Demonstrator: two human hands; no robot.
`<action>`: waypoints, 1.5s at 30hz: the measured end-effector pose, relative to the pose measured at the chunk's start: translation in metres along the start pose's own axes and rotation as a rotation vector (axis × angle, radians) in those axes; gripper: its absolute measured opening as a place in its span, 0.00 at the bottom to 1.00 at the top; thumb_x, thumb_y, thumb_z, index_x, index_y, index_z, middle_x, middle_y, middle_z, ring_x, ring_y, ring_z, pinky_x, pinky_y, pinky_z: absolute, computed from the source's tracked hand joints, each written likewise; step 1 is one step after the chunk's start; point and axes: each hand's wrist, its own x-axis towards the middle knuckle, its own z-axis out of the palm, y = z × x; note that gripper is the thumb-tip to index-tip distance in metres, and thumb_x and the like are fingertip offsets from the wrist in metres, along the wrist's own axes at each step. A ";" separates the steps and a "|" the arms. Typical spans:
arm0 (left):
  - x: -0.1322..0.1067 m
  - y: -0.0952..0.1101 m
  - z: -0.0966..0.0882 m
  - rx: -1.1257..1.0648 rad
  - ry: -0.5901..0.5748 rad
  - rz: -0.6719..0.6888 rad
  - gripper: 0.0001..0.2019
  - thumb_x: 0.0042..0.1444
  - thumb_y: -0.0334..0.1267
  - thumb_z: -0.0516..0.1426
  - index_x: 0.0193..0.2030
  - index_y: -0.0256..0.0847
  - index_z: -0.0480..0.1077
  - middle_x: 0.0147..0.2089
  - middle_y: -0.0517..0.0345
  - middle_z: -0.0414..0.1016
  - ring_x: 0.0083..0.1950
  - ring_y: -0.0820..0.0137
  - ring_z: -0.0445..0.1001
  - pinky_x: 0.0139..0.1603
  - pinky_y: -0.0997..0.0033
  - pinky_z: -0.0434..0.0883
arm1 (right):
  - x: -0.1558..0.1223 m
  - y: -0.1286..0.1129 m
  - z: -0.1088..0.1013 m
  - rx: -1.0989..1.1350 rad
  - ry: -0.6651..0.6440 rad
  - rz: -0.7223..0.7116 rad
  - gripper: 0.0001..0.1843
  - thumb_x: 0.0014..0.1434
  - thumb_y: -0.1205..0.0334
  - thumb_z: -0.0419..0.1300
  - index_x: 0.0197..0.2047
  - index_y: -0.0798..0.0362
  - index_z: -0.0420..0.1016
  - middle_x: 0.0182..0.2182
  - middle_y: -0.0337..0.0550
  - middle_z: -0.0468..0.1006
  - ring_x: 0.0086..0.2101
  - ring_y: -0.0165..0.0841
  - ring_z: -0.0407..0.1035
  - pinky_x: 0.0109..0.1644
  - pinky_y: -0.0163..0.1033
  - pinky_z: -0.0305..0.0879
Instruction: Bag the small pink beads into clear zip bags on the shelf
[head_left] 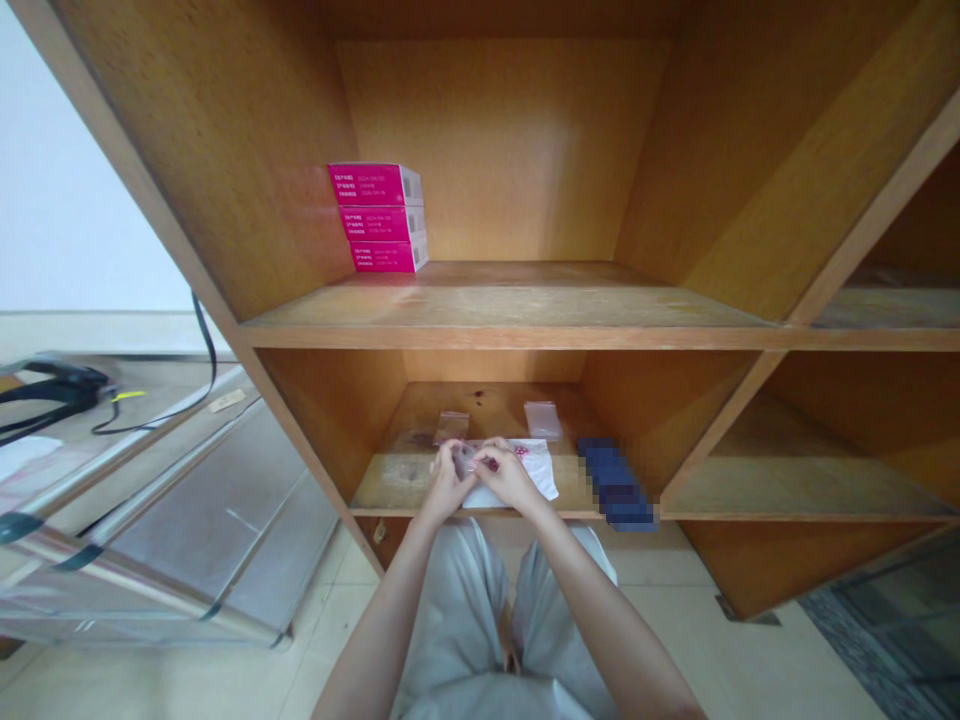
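Head view, asks the desk: what is in the frame?

Reporter: A person's bare left hand [446,484] and right hand [511,476] meet over the lower shelf of a honey-brown wooden cabinet [510,338], just above its front edge.

Desk: What do they hold?

Reporter: Between them, a small clear plastic bag [469,460], pinched in a narrow grip by the fingertips [484,450] of both hands. The fingers partly hide it, and a small reddish mark shows near the right hand.

Desk: Where does the bag sit?

Reporter: Just above a white printed sheet of paper [538,470] that lies on the shelf under the hands. Two more small clear zip bags [452,426] [543,420] lie farther back, well apart from each other.

Desk: Anything else nearby?

Reporter: To the right, a dark blue object [615,483] at the shelf's front edge, too blurred to identify. On the shelf above, three magenta-and-white cardboard cartons [377,218] stand stacked against the left wall. Left of the cabinet lies a flat panel wrapped in clear plastic film [210,530], with a black cable [202,345] beyond it.
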 end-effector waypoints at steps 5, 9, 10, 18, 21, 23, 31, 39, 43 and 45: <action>0.001 0.013 -0.003 -0.192 0.030 -0.044 0.32 0.39 0.42 0.62 0.50 0.41 0.52 0.48 0.49 0.63 0.49 0.64 0.65 0.51 0.61 0.59 | -0.001 0.005 -0.002 0.119 0.010 0.089 0.06 0.54 0.63 0.53 0.28 0.53 0.68 0.27 0.39 0.69 0.31 0.30 0.63 0.37 0.35 0.58; 0.005 0.031 -0.011 -0.401 0.028 -0.114 0.29 0.45 0.42 0.59 0.51 0.42 0.50 0.42 0.55 0.67 0.40 0.71 0.68 0.46 0.66 0.63 | -0.003 0.007 -0.005 0.370 0.008 0.189 0.09 0.55 0.58 0.51 0.29 0.53 0.65 0.23 0.36 0.68 0.26 0.29 0.64 0.32 0.34 0.59; 0.007 0.035 -0.014 -0.462 0.001 -0.162 0.28 0.46 0.43 0.57 0.52 0.43 0.49 0.40 0.57 0.67 0.37 0.72 0.69 0.42 0.68 0.64 | -0.003 0.007 -0.006 0.422 0.019 0.206 0.09 0.55 0.57 0.52 0.29 0.53 0.64 0.21 0.36 0.68 0.24 0.28 0.64 0.31 0.34 0.59; 0.015 0.046 -0.016 -0.782 -0.042 -0.479 0.16 0.44 0.46 0.59 0.34 0.37 0.64 0.26 0.61 0.68 0.25 0.76 0.66 0.26 0.78 0.61 | -0.006 0.011 -0.009 0.532 0.184 0.257 0.09 0.52 0.56 0.56 0.33 0.52 0.68 0.24 0.36 0.69 0.23 0.27 0.62 0.27 0.32 0.58; 0.014 0.041 -0.010 -0.837 -0.057 -0.522 0.14 0.41 0.45 0.60 0.27 0.36 0.65 0.22 0.64 0.65 0.21 0.78 0.62 0.23 0.80 0.57 | -0.010 0.018 -0.006 0.563 0.219 0.295 0.11 0.51 0.56 0.57 0.36 0.52 0.68 0.24 0.36 0.70 0.23 0.27 0.62 0.27 0.32 0.57; 0.012 0.037 -0.007 -0.870 -0.070 -0.522 0.14 0.40 0.45 0.61 0.24 0.36 0.65 0.20 0.65 0.64 0.20 0.79 0.60 0.22 0.80 0.56 | -0.013 0.023 -0.003 0.595 0.240 0.321 0.12 0.50 0.56 0.57 0.37 0.52 0.68 0.23 0.36 0.70 0.21 0.26 0.61 0.26 0.31 0.56; 0.003 0.023 0.004 -0.943 -0.039 -0.482 0.11 0.41 0.42 0.61 0.26 0.37 0.67 0.24 0.64 0.67 0.24 0.78 0.63 0.26 0.80 0.59 | -0.024 0.035 0.009 0.770 0.305 0.400 0.13 0.48 0.54 0.60 0.36 0.51 0.67 0.19 0.33 0.68 0.17 0.24 0.57 0.21 0.31 0.53; 0.002 0.020 0.004 -0.935 -0.016 -0.461 0.10 0.43 0.42 0.59 0.27 0.38 0.67 0.25 0.63 0.66 0.27 0.76 0.65 0.29 0.79 0.61 | -0.025 0.036 0.009 0.696 0.196 0.421 0.14 0.48 0.50 0.59 0.26 0.53 0.67 0.15 0.32 0.62 0.16 0.24 0.56 0.19 0.31 0.53; 0.001 0.020 0.005 -0.904 -0.010 -0.474 0.11 0.42 0.44 0.59 0.27 0.38 0.66 0.26 0.62 0.68 0.28 0.74 0.66 0.30 0.77 0.63 | -0.026 0.036 0.008 0.657 0.177 0.426 0.15 0.48 0.49 0.58 0.24 0.53 0.66 0.15 0.32 0.62 0.16 0.24 0.56 0.20 0.31 0.53; 0.000 0.021 0.006 -0.902 0.012 -0.481 0.12 0.42 0.44 0.59 0.27 0.38 0.65 0.26 0.62 0.68 0.28 0.74 0.67 0.31 0.76 0.64 | -0.027 0.036 0.008 0.646 0.170 0.420 0.16 0.48 0.49 0.58 0.23 0.53 0.65 0.14 0.32 0.63 0.16 0.25 0.56 0.21 0.31 0.53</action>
